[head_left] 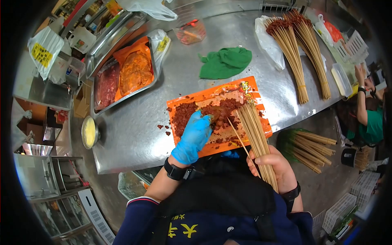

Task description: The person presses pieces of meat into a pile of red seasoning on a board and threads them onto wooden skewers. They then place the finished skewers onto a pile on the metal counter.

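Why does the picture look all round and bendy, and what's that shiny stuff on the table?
Head view: the steel table bows at its edges and the corners go black, probably from a very wide lens. Head view: pale patches on the metal are glare, likely from lights. Head view: the co-worker by the right rim looks dimmer than the table.

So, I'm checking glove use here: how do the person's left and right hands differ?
The left hand wears a blue glove, while the right hand is bare. The left hand's fingers are in the dark red mix; the right hand's are wrapped around a bundle of skewers. Both have a dark band at the wrist.
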Demonstrator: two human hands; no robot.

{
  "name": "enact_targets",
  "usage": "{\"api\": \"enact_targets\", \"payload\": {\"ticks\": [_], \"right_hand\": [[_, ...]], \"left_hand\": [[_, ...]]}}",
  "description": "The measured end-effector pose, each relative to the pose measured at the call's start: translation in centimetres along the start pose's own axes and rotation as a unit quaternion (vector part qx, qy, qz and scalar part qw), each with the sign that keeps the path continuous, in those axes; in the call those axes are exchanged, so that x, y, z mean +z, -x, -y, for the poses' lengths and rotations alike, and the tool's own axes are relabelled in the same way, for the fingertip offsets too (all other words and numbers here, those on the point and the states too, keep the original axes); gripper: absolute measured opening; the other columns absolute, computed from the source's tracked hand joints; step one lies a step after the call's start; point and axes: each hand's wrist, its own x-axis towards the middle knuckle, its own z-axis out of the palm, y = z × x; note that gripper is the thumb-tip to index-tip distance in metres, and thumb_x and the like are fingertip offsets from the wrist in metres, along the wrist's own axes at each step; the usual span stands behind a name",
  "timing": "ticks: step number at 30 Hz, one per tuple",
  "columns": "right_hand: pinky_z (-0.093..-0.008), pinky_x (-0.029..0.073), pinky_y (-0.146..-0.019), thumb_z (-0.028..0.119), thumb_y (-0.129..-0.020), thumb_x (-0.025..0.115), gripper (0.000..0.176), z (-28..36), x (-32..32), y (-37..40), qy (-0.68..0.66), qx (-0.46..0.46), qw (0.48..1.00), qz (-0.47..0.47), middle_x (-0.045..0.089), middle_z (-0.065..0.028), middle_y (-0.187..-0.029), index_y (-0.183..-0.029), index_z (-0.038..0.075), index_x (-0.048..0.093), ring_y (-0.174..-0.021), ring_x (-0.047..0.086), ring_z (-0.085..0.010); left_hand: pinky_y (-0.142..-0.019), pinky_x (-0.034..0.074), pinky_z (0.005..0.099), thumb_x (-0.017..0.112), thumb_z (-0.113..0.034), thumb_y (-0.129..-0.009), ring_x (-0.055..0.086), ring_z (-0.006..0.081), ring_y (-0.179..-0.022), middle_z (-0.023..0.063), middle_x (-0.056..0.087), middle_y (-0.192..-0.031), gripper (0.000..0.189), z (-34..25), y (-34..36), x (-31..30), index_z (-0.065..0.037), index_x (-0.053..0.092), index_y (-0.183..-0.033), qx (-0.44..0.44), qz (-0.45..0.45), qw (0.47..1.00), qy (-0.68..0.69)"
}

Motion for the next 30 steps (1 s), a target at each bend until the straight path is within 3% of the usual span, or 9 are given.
{"api": "enact_targets", "payload": {"ticks": [6, 13, 15, 25, 27, 30], "right_hand": [[-0.0292, 0.050, -0.056, 0.007, -0.067, 0.059, 0.022, -0.1, 0.2, 0.0, 0.008, 0.000, 1.000, 0.013, 0.059, -0.0110, -0.077, -0.087, 0.000, 0.056, -0.062, 0.060, -0.0181], [-0.0283, 0.048, -0.056, 0.008, -0.067, 0.059, 0.022, -0.1, 0.6, 0.0, 0.011, 0.006, 1.000, 0.021, 0.059, -0.0106, -0.076, -0.087, 0.000, 0.056, -0.061, 0.059, -0.0173], [-0.0281, 0.048, -0.056, 0.008, -0.067, 0.059, 0.022, 0.0, 0.7, 0.0, 0.019, 0.012, 0.999, 0.022, 0.059, -0.0105, -0.076, -0.087, 0.000, 0.056, -0.061, 0.059, -0.0171], [-0.0277, 0.047, -0.055, 0.008, -0.067, 0.059, 0.022, -0.3, 0.7, 0.0, -0.015, 0.008, 0.999, 0.028, 0.056, -0.0101, -0.075, -0.088, 0.000, 0.055, -0.058, 0.056, -0.0170], [-0.0278, 0.047, -0.054, 0.007, -0.067, 0.059, 0.022, -0.5, 0.6, -0.2, -0.013, 0.006, 0.999, 0.041, 0.056, -0.0109, -0.075, -0.088, 0.000, 0.055, -0.058, 0.056, -0.0174], [-0.0279, 0.046, -0.053, 0.007, -0.067, 0.059, 0.022, -0.4, 0.9, -0.1, -0.009, -0.007, 0.999, 0.037, 0.056, -0.0124, -0.075, -0.087, -0.001, 0.054, -0.058, 0.055, -0.0180]], "left_hand": [[-0.081, 0.048, 0.0276, 0.044, -0.007, -0.087, 0.057, 0.0168, -0.098, 0.0087, 0.056, -0.113, 0.036, -0.8, 0.7, 0.4, 0.000, 0.043, -0.123, 0.019, 0.060, 0.997, 0.039], [-0.080, 0.049, 0.0287, 0.044, -0.005, -0.087, 0.057, 0.0160, -0.097, 0.0088, 0.056, -0.112, 0.035, -1.4, 0.9, 1.3, 0.002, 0.043, -0.122, 0.020, 0.039, 0.999, 0.016], [-0.080, 0.049, 0.0286, 0.045, -0.005, -0.086, 0.058, 0.0158, -0.095, 0.0090, 0.056, -0.111, 0.036, -1.1, 0.5, 0.6, 0.003, 0.044, -0.121, 0.019, 0.073, 0.997, 0.012], [-0.079, 0.047, 0.0285, 0.049, -0.006, -0.086, 0.057, 0.0167, -0.094, 0.0093, 0.058, -0.110, 0.033, -0.7, 0.4, 0.8, 0.001, 0.048, -0.118, 0.047, 0.078, 0.996, 0.012], [-0.081, 0.047, 0.0304, 0.049, -0.007, -0.086, 0.057, 0.0179, -0.097, 0.0094, 0.057, -0.111, 0.033, -0.3, -0.2, -0.3, 0.000, 0.048, -0.118, -0.009, 0.079, 0.996, -0.034], [-0.085, 0.047, 0.0326, 0.049, -0.009, -0.086, 0.056, 0.0194, -0.101, 0.0100, 0.055, -0.115, 0.040, 0.1, 0.4, 0.1, -0.001, 0.041, -0.124, 0.005, 0.070, 0.996, 0.061]]}}
